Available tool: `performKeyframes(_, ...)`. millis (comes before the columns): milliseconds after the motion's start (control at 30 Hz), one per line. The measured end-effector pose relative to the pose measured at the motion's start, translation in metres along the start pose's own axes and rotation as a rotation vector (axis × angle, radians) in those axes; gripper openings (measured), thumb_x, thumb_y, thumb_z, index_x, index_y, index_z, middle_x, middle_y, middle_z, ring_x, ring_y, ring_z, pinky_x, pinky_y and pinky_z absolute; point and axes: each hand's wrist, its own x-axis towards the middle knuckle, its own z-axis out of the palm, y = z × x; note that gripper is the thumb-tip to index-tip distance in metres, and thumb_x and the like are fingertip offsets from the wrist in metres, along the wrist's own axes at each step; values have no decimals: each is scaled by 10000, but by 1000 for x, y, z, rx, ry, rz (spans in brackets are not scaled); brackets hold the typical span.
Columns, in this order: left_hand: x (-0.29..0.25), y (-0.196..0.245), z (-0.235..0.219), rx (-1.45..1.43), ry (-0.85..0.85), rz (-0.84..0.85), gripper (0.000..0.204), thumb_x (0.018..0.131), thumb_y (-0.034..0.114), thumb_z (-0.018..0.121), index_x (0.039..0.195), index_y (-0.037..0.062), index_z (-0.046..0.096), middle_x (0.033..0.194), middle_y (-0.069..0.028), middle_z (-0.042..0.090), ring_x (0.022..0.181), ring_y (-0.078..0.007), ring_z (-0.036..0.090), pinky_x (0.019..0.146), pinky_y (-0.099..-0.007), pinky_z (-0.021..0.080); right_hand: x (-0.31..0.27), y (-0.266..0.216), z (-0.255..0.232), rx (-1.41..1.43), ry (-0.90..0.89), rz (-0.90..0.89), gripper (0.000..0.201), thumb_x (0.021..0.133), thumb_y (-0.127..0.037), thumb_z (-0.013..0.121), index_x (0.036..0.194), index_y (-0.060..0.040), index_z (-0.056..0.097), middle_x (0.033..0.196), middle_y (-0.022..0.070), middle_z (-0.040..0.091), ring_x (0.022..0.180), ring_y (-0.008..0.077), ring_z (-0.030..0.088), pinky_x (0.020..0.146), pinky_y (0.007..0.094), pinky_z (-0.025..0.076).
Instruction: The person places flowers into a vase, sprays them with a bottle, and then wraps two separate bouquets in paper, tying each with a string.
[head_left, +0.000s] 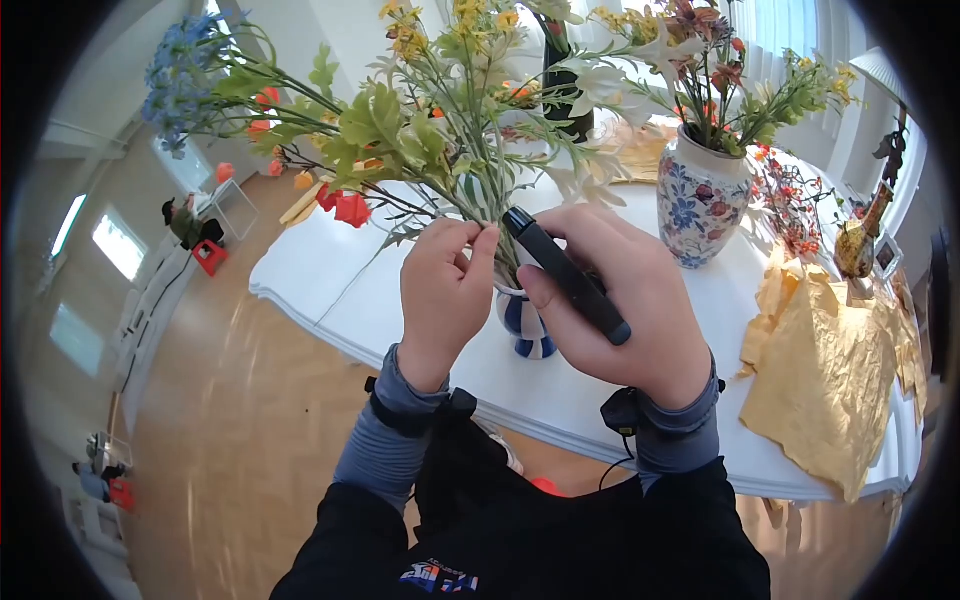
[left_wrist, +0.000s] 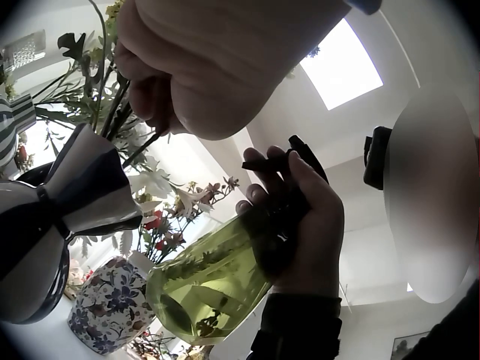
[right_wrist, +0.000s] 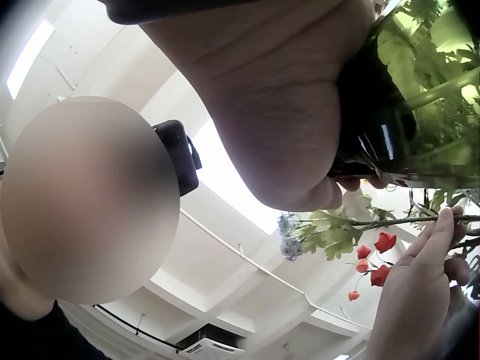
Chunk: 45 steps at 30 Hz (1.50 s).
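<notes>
My left hand (head_left: 445, 290) pinches a flower stem between thumb and fingertips, just above a blue-and-white striped vase (head_left: 527, 330). From that vase rises a bouquet with green leaves (head_left: 395, 130), red roses (head_left: 350, 209) and a blue flower head (head_left: 187, 80) leaning left. On the other side, my right hand (head_left: 640, 290) grips a spray bottle (head_left: 572, 280) by its black head, whose nozzle points toward the stems. The left wrist view shows the clear yellow-green body of this spray bottle (left_wrist: 214, 277) below the right hand's fingers (left_wrist: 259, 196); in the head view the hand hides that body.
Behind the right hand stands a floral-patterned vase (head_left: 703, 200) filled with flowers. Crumpled golden cloth (head_left: 830, 370) hangs over the right edge of the white table (head_left: 420, 315). Red berry sprigs (head_left: 790, 205) and a dark bottle (head_left: 567, 85) are farther back. Wooden floor (head_left: 235, 400) lies to the left.
</notes>
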Motion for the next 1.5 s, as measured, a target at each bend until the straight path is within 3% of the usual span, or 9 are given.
performKeyframes(233,-3,-14,3,214,-171,-39,199,922,224,724,886,30,749,645,-92,619,532,-273,554,541,-385,430,0,0,4,-1,-41,41,257,803,-68,709,1056,-40,671,838,129,658,725,341,656,640,389,516)
performKeyframes(633,-26,-53,-7,-206,-49,-90,135,905,142,754,947,19,716,656,-33,607,542,-117,529,535,-280,427,1,3,13,-38,-99,57,212,843,-111,742,1032,-41,675,826,133,653,696,340,650,616,384,504)
performKeyframes(800,-38,-141,-33,112,110,-101,121,920,138,699,962,24,703,750,-70,663,638,-160,585,608,-304,491,1,4,15,-70,-138,71,207,852,-127,744,1028,-42,674,829,128,662,698,329,658,632,391,513)
performKeyframes(833,-37,-159,-44,332,17,-160,236,921,186,691,1078,9,688,968,-150,712,887,-260,663,803,-389,539,1,4,16,-67,-140,74,207,852,-127,744,1028,-42,674,829,128,662,698,329,658,632,391,513)
performKeyframes(867,-41,-193,-52,335,16,-163,236,921,186,691,1078,9,688,968,-150,712,887,-260,663,803,-389,539,0,5,17,-60,-148,74,209,851,-129,743,1029,-42,674,834,128,666,704,331,662,637,393,518)
performKeyframes(933,-48,-269,-64,702,21,68,425,919,236,693,1239,-33,618,1228,-224,662,1167,-363,609,1016,-473,476,0,4,19,-54,-151,68,211,851,-130,743,1030,-42,674,840,129,671,711,332,666,643,394,522)
performKeyframes(967,-47,-281,-74,737,-110,-189,627,919,307,701,1381,-74,517,1441,-259,540,1379,-417,467,1160,-493,373,0,4,19,-54,-158,63,211,850,-129,741,1030,-42,674,846,130,675,719,332,672,647,395,526)
performKeyframes(1200,-30,-302,-98,1008,-197,-721,781,962,445,595,1544,-29,380,1617,-198,388,1540,-395,259,1249,-491,252,1,2,21,-69,-160,78,218,849,-130,740,1038,-43,674,860,130,684,740,334,683,655,397,531)
performKeyframes(1500,-29,-283,-91,1042,-123,-802,820,973,525,532,1588,17,341,1642,-166,359,1520,-335,303,1242,-470,230,2,6,23,-61,-165,126,203,857,-129,737,1035,-53,678,837,119,669,704,323,665,641,392,518)
